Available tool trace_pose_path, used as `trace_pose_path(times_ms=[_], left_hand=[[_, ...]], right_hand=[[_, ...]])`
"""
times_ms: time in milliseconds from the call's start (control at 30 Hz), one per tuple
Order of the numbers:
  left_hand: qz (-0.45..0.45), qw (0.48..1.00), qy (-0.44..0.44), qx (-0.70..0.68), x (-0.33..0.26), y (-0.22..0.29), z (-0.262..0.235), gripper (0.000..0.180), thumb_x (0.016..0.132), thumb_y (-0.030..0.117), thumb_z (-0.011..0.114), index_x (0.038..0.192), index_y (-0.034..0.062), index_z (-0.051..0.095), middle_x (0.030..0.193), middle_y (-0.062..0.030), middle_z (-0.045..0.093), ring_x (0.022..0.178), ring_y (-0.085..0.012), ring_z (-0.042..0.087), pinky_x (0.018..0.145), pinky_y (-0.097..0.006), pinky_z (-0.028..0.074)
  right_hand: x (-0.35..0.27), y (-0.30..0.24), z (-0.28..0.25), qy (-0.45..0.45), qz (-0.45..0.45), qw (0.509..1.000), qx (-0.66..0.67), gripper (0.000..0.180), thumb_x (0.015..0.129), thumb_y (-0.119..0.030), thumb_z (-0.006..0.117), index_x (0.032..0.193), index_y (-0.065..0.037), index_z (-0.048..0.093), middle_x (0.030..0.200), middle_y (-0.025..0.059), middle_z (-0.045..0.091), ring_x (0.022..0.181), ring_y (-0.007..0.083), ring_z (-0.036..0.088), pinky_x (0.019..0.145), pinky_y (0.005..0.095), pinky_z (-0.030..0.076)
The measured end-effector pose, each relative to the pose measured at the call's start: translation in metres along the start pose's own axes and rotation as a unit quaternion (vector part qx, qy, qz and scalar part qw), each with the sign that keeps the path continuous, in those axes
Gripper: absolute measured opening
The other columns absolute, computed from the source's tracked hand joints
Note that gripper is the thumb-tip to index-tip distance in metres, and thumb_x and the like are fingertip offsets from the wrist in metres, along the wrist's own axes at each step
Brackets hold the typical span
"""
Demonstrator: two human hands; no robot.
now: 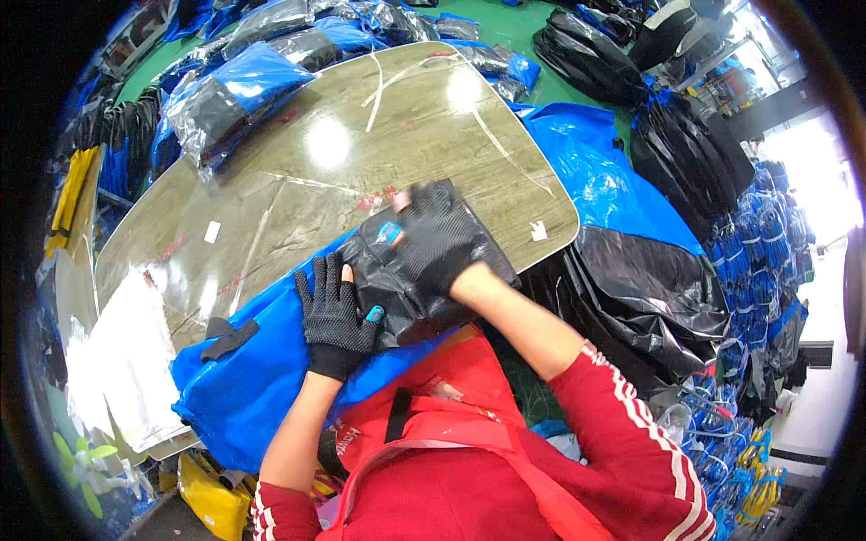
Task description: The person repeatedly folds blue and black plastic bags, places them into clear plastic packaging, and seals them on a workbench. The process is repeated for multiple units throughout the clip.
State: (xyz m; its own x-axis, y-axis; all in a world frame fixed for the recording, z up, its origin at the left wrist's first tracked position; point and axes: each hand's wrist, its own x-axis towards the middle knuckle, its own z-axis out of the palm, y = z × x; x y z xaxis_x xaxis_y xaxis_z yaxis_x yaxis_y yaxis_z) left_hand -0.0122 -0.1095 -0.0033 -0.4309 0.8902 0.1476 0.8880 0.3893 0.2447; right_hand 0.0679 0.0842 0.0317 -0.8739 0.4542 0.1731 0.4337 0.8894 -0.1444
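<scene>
A blue and black plastic sheet bag lies partly over the table's near edge, its blue part (271,338) spread at the left. Its black part (487,239) is folded into a flat block. My left hand (338,316), in a black dotted glove, lies palm down with fingers spread where blue meets black. My right hand (435,239), gloved alike and blurred by motion, rests on top of the black folds with its fingers stretched out. Blue wraps show on both thumbs. The material under my palms is hidden.
The wood-look table (334,198) has taped lines on it. A wrapped blue and black package (230,99) sits at its far left. Blue and black sheets (631,270) are piled at the right. White sheets (131,370) lie on the left corner. Blue bundles (762,243) hang far right.
</scene>
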Motion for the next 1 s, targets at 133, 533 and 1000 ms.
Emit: trace_pose_path(times_ms=[133,533,1000], left_hand=[[0.025,0.993,-0.106,0.046,-0.008,-0.026,-0.061,0.075,0.08,0.044,0.059,0.138,0.0006,0.04,0.146,-0.0209,0.035,0.14,-0.0365,0.025,0.116,-0.055,0.005],[-0.47,0.737,0.281,-0.397,-0.28,-0.193,-0.035,0.063,0.091,0.04,0.062,0.133,-0.0026,0.043,0.126,-0.0146,0.053,0.115,-0.0258,0.052,0.098,-0.038,0.042],[-0.397,0.616,0.231,-0.639,-0.183,-0.094,-0.184,0.056,0.078,0.03,0.066,0.124,-0.0001,0.053,0.112,-0.0182,0.062,0.097,-0.0301,0.062,0.089,-0.041,0.051]], right_hand=[[-0.025,-0.038,-0.011,-0.008,-0.186,0.974,0.13,0.06,0.079,-0.035,0.058,0.13,-0.005,0.051,0.133,0.0241,0.045,0.128,0.0393,0.04,0.108,0.0523,0.025],[-0.027,-0.14,0.043,-0.027,-0.146,0.988,0.034,0.057,0.086,-0.048,0.05,0.138,-0.026,0.047,0.145,0.0192,0.039,0.134,0.051,0.027,0.102,0.0757,0.006],[-0.069,-0.139,0.046,0.003,-0.137,0.963,0.233,0.05,0.091,-0.033,0.047,0.131,-0.003,0.049,0.137,0.0217,0.045,0.136,0.0389,0.03,0.113,0.0577,0.012]])
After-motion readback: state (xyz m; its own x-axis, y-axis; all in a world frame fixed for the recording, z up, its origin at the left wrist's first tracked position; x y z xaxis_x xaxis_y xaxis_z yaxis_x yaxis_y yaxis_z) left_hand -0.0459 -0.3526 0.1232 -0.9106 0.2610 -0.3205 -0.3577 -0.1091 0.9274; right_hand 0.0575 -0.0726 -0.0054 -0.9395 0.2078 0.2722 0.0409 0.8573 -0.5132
